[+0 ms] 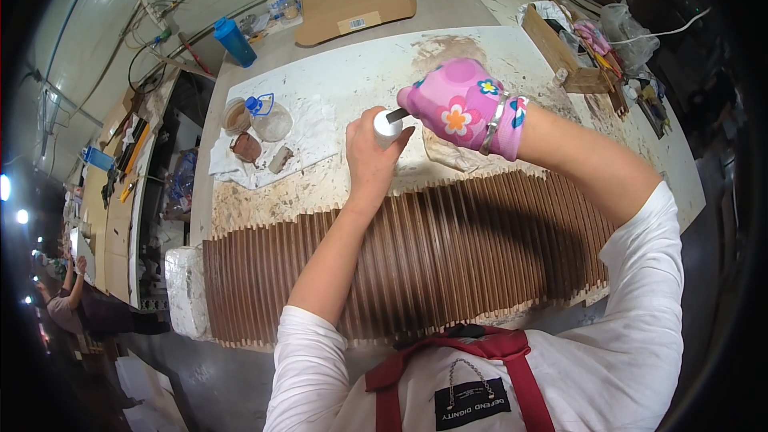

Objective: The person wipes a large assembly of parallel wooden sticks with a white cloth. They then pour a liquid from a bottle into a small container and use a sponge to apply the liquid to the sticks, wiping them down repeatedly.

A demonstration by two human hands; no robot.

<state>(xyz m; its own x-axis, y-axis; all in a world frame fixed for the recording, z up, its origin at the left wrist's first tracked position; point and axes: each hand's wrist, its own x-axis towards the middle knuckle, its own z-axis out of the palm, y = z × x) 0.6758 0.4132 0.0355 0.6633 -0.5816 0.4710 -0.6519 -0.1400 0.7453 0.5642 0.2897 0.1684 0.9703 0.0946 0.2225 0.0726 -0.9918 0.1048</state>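
Observation:
My left hand point(371, 162) is wrapped round a small white container point(388, 126), upright over the table. My right hand point(460, 106) is inside a pink flowered cloth glove, with a metallic band round its wrist. Its closed fingers grip a dark, narrow, flat tool point(397, 114), whose near end meets the top of the container. The glove hides the tool's other end, so its exact kind cannot be made out. Below both forearms lies a row of dark brown grooved wooden strips point(432, 260), side by side along the table's near edge.
On a white cloth point(312, 140) at left stand a clear jug point(274, 122) with a blue cap and cups. A blue bottle point(234, 42) and a cardboard box point(356, 10) sit farther back. A wooden tool box point(560, 52) occupies the back right. Another person point(80, 304) works at far left.

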